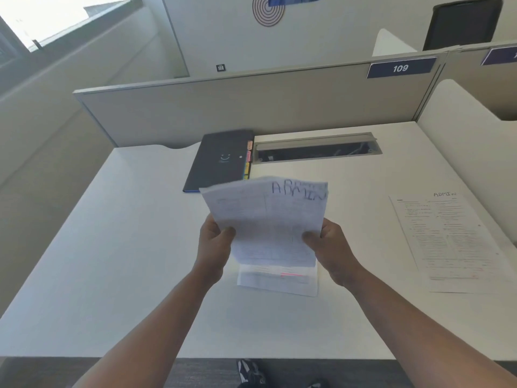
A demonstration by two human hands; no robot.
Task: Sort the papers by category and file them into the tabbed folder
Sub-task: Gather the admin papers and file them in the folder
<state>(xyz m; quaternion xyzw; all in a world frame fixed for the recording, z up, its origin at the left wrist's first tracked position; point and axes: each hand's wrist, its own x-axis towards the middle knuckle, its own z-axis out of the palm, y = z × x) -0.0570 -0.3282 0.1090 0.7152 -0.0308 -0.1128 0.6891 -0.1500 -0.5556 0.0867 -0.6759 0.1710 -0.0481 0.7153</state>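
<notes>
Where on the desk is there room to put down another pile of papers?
Bare desk left of the left hand, below the folder. A narrow strip between the right hand and the ADMIN sheet. The right side is crowded.

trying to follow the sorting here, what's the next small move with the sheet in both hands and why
Probably carry the held white sheet marked ADMIN right and lay it on the white printed page on the white desk, since that also reads ADMIN. The dark tabbed folder is closed.

Single head view, high, facing forward-down over desk [112, 247], close.
</notes>
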